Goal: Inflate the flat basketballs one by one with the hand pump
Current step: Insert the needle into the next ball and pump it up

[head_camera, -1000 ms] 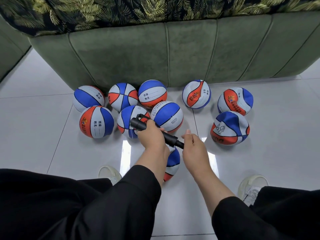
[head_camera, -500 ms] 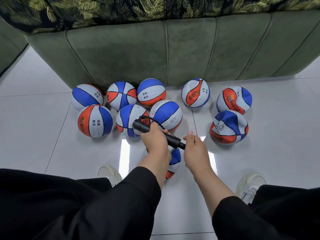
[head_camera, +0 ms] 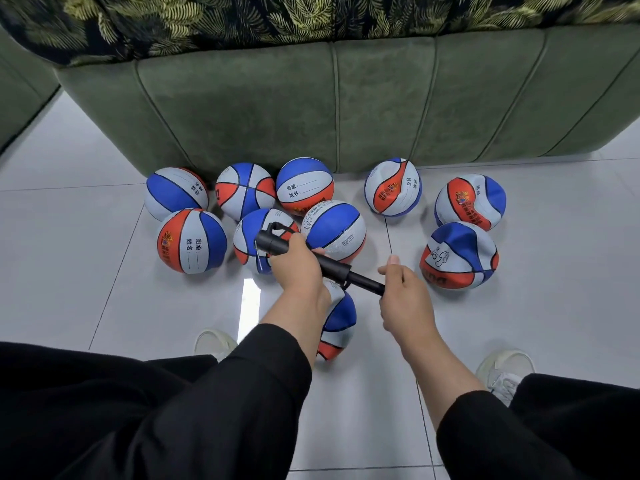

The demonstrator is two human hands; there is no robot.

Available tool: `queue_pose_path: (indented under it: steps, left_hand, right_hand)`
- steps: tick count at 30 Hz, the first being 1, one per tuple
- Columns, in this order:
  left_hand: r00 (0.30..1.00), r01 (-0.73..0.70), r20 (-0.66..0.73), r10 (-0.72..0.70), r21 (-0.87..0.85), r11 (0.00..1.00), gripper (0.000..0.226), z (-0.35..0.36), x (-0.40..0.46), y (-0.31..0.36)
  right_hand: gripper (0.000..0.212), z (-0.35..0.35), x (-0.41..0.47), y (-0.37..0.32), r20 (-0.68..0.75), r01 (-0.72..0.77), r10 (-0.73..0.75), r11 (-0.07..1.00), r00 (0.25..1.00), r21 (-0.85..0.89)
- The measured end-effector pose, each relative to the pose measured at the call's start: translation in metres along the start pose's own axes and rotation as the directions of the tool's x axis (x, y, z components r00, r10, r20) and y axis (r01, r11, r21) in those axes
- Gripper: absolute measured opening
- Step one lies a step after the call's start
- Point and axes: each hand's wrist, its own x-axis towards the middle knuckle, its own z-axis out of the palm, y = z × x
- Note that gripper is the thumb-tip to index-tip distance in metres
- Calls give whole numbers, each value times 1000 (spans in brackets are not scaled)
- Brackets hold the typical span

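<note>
Black hand pump (head_camera: 332,266) slanting upper-left to lower-right, left hand (head_camera: 299,268) fingers around barrel, right hand (head_camera: 403,299) closed on its lower end.

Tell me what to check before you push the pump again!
1. Left hand grips the pump barrel: ok.
2. Right hand holds the pump's handle end: ok.
3. Ball being filled sits on the floor between the feet: ok.
4. Hose actually plugged into that ball: cannot tell, the hands hide it.
5. Ball round yet: cannot tell, mostly hidden by the left arm.
6. Crumpled balls on the right waiting: not ok, still flat.
</note>
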Motion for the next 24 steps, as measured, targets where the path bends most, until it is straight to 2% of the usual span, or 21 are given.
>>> queue_pose_path:
  steps: [4, 9, 15, 19, 24]
  left_hand:
    - [1000, 0, -11, 0, -9, 1000, 32, -2, 1, 0]
    - [1000, -15, 8, 15, 31, 999, 18, 3, -20, -16]
    - [999, -21, 36, 19, 36, 999, 36, 10, -26, -17]
    - [1000, -15, 5, 15, 10, 1000, 30, 9, -19, -9]
    - [998, 0, -56, -2, -26, 1000, 28, -2, 4, 5]
  right_hand:
    - [53, 0, -4, 0, 15, -21, 21, 1000, 1000, -16]
    - [55, 6, -7, -3, 16, 5, -4, 999, 1000, -32]
    - [51, 8, -6, -10, 2, 13, -13, 1000, 1000, 12]
    - [53, 3, -7, -11, 12, 63, -63, 998, 998, -11]
    - [53, -7, 1, 3, -41, 27, -28, 999, 999, -19]
